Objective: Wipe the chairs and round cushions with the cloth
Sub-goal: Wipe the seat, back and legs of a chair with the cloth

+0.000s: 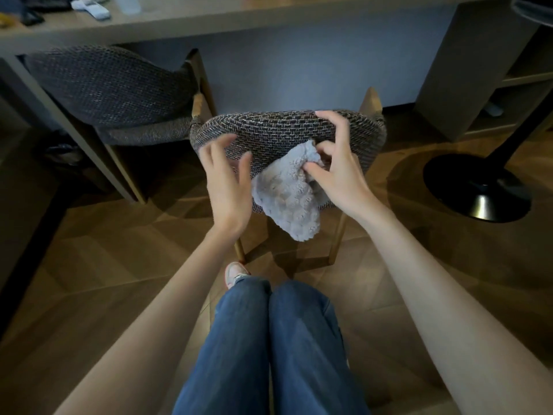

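A chair with a woven grey-brown backrest (269, 133) and wooden legs stands right in front of me, its back toward me. A fluffy light grey cloth (284, 193) hangs against the backrest. My right hand (335, 172) pinches the cloth's top corner between thumb and curled fingers, while its index finger reaches over the backrest's top edge. My left hand (227, 181) hovers just left of the cloth with fingers spread and relaxed, holding nothing. A second chair (110, 88) with the same woven fabric is tucked under the desk at the left.
A long desk (209, 19) runs across the top with small items at its left end. A black round lamp base (475, 187) and its pole stand on the wooden floor at the right, beside a shelf unit (466, 70). My jeans-clad legs (269, 339) fill the bottom middle.
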A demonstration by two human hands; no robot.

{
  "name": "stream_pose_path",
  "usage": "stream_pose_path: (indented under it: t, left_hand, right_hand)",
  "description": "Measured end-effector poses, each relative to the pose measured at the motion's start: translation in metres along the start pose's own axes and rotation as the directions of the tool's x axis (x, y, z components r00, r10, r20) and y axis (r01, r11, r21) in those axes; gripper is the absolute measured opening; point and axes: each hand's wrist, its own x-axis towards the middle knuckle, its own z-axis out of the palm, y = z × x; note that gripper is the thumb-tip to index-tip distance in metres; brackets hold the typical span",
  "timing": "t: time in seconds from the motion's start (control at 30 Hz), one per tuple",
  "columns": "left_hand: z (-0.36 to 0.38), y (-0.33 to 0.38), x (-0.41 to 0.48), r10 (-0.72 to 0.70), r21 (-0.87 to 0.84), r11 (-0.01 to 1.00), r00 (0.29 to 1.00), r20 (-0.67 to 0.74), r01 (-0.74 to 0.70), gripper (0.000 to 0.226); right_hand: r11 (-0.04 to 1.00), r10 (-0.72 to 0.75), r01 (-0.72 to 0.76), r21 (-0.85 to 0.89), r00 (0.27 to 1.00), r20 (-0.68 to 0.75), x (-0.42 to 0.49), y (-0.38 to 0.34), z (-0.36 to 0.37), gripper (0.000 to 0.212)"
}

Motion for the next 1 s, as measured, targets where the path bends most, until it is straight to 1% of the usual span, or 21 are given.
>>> stream_pose_path:
  t: [0.07,0.13,0.2,0.27,0.3,0.33,0.37,0.4,0.43,0.47,0.5,0.53,0.57,0.6,0.67,0.73,0.8,0.83,0.9,0.97,1.0]
  left_hand:
    - [0.003,0.003,-0.017,-0.051,-0.009,0.998,0.974,0.221,0.055,0.042]
    - [0.007,0.004,-0.027,-0.123,0.059,0.992,0.886,0.446,0.108,0.061]
    - [0.009,0.007,-0.029,-0.164,0.054,0.985,0.789,0.592,0.164,0.072]
    - [0.009,0.011,-0.030,-0.182,0.026,0.973,0.696,0.695,0.229,0.064]
    - [0.009,0.013,-0.032,-0.163,0.021,0.977,0.672,0.723,0.214,0.053]
    - [0.011,0.015,-0.033,-0.137,0.021,0.984,0.676,0.724,0.178,0.040]
    - [0.013,0.018,-0.035,-0.116,0.000,0.986,0.699,0.706,0.164,0.029]
    - [0.015,0.021,-0.037,-0.114,-0.032,0.983,0.728,0.676,0.183,0.022]
    - [0.017,0.025,-0.039,-0.130,-0.074,0.970,0.749,0.650,0.232,0.019]
    - [0.018,0.027,-0.040,-0.147,-0.113,0.954,0.762,0.631,0.278,0.017]
    - [0.018,0.030,-0.041,-0.152,-0.137,0.945,0.772,0.618,0.296,0.017]
    - [0.019,0.031,-0.041,-0.141,-0.140,0.949,0.777,0.613,0.282,0.017]
    - [0.019,0.033,-0.041,-0.124,-0.134,0.957,0.779,0.614,0.258,0.018]
    - [0.019,0.034,-0.040,-0.100,-0.130,0.965,0.777,0.621,0.228,0.019]
    - [0.019,0.037,-0.038,-0.056,-0.137,0.972,0.760,0.648,0.189,0.018]
    - [0.019,0.041,-0.035,-0.034,-0.172,0.962,0.716,0.697,0.214,0.012]
    - [0.021,0.046,-0.032,-0.008,-0.208,0.949,0.679,0.735,0.236,0.009]
    - [0.022,0.048,-0.029,0.016,-0.215,0.953,0.677,0.736,0.212,0.012]
    - [0.024,0.054,-0.024,0.100,-0.211,0.975,0.721,0.685,0.065,0.022]
    - [0.024,0.059,-0.018,0.200,-0.201,0.974,0.799,0.567,-0.102,0.031]
    - [0.023,0.061,-0.015,0.241,-0.183,0.968,0.837,0.491,-0.171,0.032]
  right_hand:
    - [1.000,0.000,0.001,0.024,1.000,-0.020,-0.011,-0.001,-0.006,0.055]
    - [1.000,0.012,-0.012,0.010,1.000,-0.027,-0.022,-0.001,-0.016,0.042]
    - [0.999,0.032,-0.032,-0.003,0.999,-0.041,-0.032,0.001,-0.027,0.036]
    - [0.996,0.069,-0.064,0.066,0.995,-0.075,-0.041,0.002,-0.038,0.035]
    - [0.990,0.093,-0.083,0.111,0.992,-0.089,-0.045,0.002,-0.044,0.035]
    - [0.985,0.115,-0.101,0.141,0.989,-0.094,-0.049,0.003,-0.049,0.037]
    - [0.982,0.130,-0.116,0.149,0.987,-0.091,-0.053,0.003,-0.054,0.040]
    - [0.985,0.138,-0.127,0.120,0.986,-0.089,-0.057,0.005,-0.058,0.045]
    - [0.990,0.138,-0.136,0.027,0.986,-0.098,-0.061,0.008,-0.061,0.050]
    - [0.980,0.135,-0.151,-0.130,0.984,-0.119,-0.065,0.013,-0.063,0.053]
    - [0.941,0.126,-0.165,-0.296,0.981,-0.148,-0.069,0.016,-0.063,0.055]
    - [0.900,0.107,-0.171,-0.401,0.978,-0.178,-0.072,0.019,-0.063,0.055]
    - [0.891,0.091,-0.162,-0.425,0.979,-0.183,-0.074,0.020,-0.062,0.054]
    - [0.910,0.085,-0.141,-0.391,0.984,-0.157,-0.077,0.020,-0.059,0.052]
    - [0.961,0.104,-0.116,-0.250,0.993,-0.060,-0.081,0.018,-0.054,0.052]
    - [0.981,0.134,-0.134,-0.138,0.991,-0.011,-0.082,0.019,-0.048,0.058]
    - [0.984,0.137,-0.142,-0.104,0.989,-0.054,-0.077,0.023,-0.042,0.056]
    - [0.986,0.128,-0.136,-0.093,0.988,-0.089,-0.073,0.024,-0.039,0.050]
    - [0.992,0.080,-0.094,-0.079,0.983,-0.164,-0.063,0.023,-0.032,0.034]
    - [0.990,-0.005,-0.033,-0.135,0.963,-0.270,-0.053,0.017,-0.025,0.024]
    - [0.984,-0.060,-0.001,-0.178,0.939,-0.337,-0.048,0.012,-0.023,0.022]
